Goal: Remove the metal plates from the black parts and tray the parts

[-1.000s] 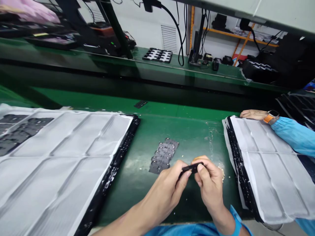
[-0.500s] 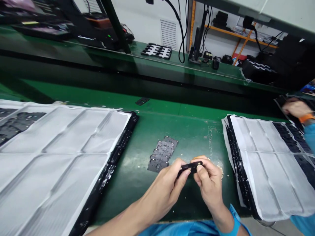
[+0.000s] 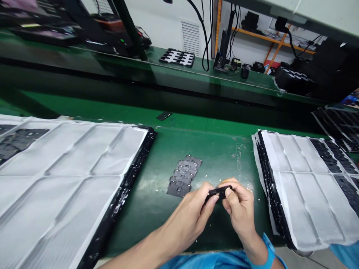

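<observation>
Between my two hands is a small flat black plastic part, held edge-up above the green bench. My left hand pinches its left end between thumb and fingers. At its right end, my right hand grips it with the thumb pressed on the near side. Fingers cover much of the part, so its full shape is hidden. Just beyond my left hand, several dark grey flat parts lie overlapping in a slanted row. Small pale bits lie around my right hand, too small to name.
White-lined black trays are stacked on the left and right, with dark parts in some compartments. One more dark part lies farther back on the green bench. A black-and-white tray sits on the raised ledge.
A co-worker's hand at the far right has gone out of view, uncovering dark trays there. My hands keep hold of the black part, which has tilted slightly.
</observation>
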Tool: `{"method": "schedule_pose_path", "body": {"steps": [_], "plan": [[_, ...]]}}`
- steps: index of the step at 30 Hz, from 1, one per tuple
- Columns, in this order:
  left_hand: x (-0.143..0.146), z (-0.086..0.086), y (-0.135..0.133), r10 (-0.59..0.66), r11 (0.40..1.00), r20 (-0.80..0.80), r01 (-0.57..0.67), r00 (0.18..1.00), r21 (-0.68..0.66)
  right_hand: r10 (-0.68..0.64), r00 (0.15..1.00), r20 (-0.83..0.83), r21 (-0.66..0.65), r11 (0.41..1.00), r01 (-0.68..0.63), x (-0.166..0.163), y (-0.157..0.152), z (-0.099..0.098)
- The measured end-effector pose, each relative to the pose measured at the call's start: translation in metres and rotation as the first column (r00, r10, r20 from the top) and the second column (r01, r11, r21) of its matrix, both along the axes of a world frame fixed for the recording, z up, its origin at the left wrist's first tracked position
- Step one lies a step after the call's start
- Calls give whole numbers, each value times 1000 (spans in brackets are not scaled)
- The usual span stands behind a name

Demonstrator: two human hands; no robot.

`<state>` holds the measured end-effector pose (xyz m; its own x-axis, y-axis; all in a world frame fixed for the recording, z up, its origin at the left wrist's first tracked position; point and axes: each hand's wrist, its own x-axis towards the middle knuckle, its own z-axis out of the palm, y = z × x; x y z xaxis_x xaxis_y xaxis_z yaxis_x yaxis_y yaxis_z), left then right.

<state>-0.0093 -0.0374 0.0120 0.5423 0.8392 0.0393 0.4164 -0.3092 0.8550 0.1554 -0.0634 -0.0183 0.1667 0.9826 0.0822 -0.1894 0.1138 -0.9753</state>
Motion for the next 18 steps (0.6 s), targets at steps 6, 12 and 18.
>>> {"method": "schedule_pose_path", "body": {"steps": [6, 12, 18], "plan": [[1, -4, 1, 0, 1000, -6, 0, 1000, -19, 14, 999, 38, 37, 999, -16, 3, -5, -3], [3, -1, 6, -15, 997, 11, 16, 1000, -75, 133, 989, 57, 22, 991, -135, 18, -7, -1], [2, 3, 8, 5, 980, 98, 15, 995, -198, 89, 972, 217, -14, 996, -88, 22, -8, 6]]}}
